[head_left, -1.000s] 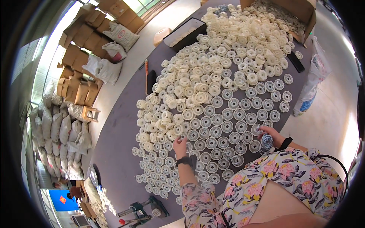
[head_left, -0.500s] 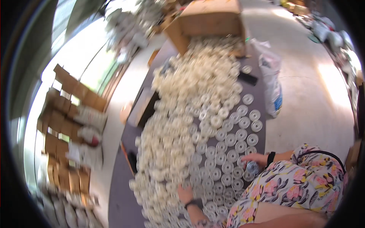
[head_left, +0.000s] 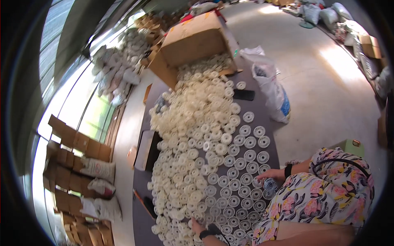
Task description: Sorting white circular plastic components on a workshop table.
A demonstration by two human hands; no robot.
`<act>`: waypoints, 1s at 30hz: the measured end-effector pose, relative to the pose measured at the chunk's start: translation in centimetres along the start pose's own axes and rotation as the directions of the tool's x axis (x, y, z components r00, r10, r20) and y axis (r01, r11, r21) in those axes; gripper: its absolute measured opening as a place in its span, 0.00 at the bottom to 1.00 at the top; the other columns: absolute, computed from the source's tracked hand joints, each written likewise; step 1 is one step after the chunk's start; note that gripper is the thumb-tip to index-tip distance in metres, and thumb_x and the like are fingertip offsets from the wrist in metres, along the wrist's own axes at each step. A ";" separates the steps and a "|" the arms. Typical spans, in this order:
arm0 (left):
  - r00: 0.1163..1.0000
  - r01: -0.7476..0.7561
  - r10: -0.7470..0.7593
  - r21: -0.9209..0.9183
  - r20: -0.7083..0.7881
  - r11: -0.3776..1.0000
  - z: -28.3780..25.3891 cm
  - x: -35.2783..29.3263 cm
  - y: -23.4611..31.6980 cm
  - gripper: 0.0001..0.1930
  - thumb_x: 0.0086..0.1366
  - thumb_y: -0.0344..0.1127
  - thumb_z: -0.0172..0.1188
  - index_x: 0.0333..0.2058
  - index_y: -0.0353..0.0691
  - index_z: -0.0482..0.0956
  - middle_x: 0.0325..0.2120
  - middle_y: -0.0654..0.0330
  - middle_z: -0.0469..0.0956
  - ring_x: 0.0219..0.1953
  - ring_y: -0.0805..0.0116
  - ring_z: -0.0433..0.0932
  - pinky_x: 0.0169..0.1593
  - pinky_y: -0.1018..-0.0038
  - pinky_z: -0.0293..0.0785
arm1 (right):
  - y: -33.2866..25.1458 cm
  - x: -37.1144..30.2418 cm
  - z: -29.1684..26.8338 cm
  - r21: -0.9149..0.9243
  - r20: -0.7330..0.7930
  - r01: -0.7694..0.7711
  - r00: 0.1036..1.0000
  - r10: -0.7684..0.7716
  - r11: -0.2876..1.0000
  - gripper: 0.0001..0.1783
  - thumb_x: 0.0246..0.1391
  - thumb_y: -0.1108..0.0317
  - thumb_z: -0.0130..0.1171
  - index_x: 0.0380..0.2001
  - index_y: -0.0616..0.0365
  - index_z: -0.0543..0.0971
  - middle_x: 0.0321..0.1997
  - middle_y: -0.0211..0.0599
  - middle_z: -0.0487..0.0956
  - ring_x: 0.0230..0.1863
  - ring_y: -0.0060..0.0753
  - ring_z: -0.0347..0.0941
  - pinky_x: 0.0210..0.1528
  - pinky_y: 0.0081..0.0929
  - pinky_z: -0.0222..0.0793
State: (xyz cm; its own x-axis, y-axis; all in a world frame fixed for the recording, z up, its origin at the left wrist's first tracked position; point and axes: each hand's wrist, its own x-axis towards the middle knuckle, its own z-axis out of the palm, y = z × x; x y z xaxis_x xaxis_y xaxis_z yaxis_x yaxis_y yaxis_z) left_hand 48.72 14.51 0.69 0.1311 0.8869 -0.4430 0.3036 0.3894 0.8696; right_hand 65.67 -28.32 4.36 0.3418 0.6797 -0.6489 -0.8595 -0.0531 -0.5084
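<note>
On the dark grey table [head_left: 141, 229] lies a broad heap of cream-white plastic spools [head_left: 197, 110], ring-shaped with central holes. To its right, clear round discs or spools [head_left: 246, 179] lie flat in close rows. My left hand [head_left: 198, 226], dark band at the wrist, is at the near edge of the heap where it meets the rows; its fingers show in part and reach out with nothing visible in them. My right hand [head_left: 276, 175], black band at the wrist, is closed on a bluish-grey bundle [head_left: 269, 185] above the right-hand rows; what the bundle is made of is unclear.
A tipped cardboard box [head_left: 191, 39] opens onto the heap at the far end. A black phone-like slab [head_left: 243, 94], an open black box [head_left: 148, 149] and an orange-handled tool [head_left: 139, 197] lie around it. A white sack [head_left: 271, 92] stands at the right edge. Stacked cartons [head_left: 67, 164] line the left.
The whole view has shifted and turned slightly. My left hand has come nearer along the heap's edge, its fingers less spread. My right hand keeps the bluish-grey bundle in about the same place.
</note>
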 end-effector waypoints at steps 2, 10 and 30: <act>0.980 -0.130 0.173 0.338 -0.102 0.932 0.4 1.3 -0.4 0.21 0.49 0.42 0.59 0.36 0.28 0.73 0.24 0.54 0.74 0.26 0.66 0.70 0.31 0.70 0.67 | 0.6 0.5 -0.2 0.058 0.001 -0.001 1.000 0.000 0.998 0.15 0.51 0.57 0.51 0.29 0.59 0.75 0.24 0.33 0.76 0.25 0.21 0.72 0.29 0.21 0.68; 0.957 -0.266 0.040 0.817 0.287 0.511 4.7 0.6 1.1 0.27 0.40 0.37 0.61 0.42 0.30 0.72 0.29 0.52 0.76 0.28 0.63 0.75 0.33 0.72 0.69 | 0.4 -0.2 -1.0 -0.010 -0.063 0.071 0.995 -0.072 0.997 0.13 0.50 0.56 0.53 0.23 0.54 0.74 0.19 0.21 0.70 0.20 0.13 0.63 0.23 0.16 0.60; 0.901 -0.434 0.369 0.474 0.228 0.767 -0.2 -3.1 0.2 0.14 0.49 0.37 0.56 0.30 0.31 0.76 0.23 0.56 0.76 0.25 0.66 0.74 0.31 0.73 0.68 | -0.3 1.1 1.6 -0.178 -0.022 0.028 0.999 -0.032 0.984 0.19 0.49 0.53 0.53 0.32 0.60 0.73 0.23 0.36 0.76 0.25 0.24 0.72 0.28 0.22 0.68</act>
State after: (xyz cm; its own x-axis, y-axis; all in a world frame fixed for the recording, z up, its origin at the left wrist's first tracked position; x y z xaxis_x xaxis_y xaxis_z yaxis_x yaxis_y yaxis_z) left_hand 48.18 11.92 2.31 0.4451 0.8863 -0.1278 0.6228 -0.2039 0.7554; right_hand 65.68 -26.41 4.74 0.3777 0.6647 -0.6446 -0.7682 -0.1637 -0.6190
